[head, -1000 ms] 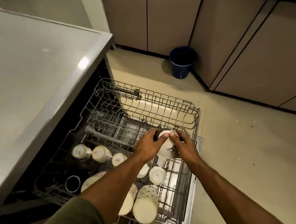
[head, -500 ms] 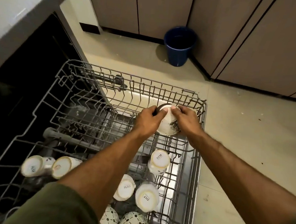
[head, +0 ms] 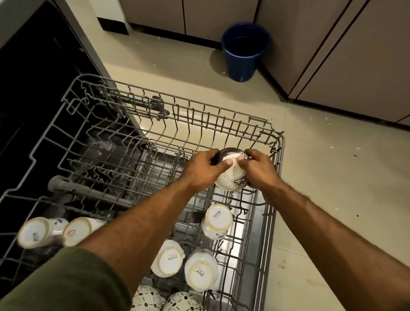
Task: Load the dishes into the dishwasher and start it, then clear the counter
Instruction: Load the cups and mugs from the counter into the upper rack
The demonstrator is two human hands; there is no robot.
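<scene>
The pulled-out grey wire dishwasher rack (head: 97,148) fills most of the view, standing out over the pale tiled floor (head: 342,189). A blue bucket (head: 244,51) stands on that floor by the cabinets. Both forearms reach forward over the rack, meeting near its far right corner. Upturned white cups (head: 216,220) sit among the tines nearer the person. The left hand (head: 202,168) and the right hand (head: 258,170) together hold a patterned white bowl (head: 231,179), tilted on its side; each grip is curled round its rim, thumbs pressing its base.
</scene>
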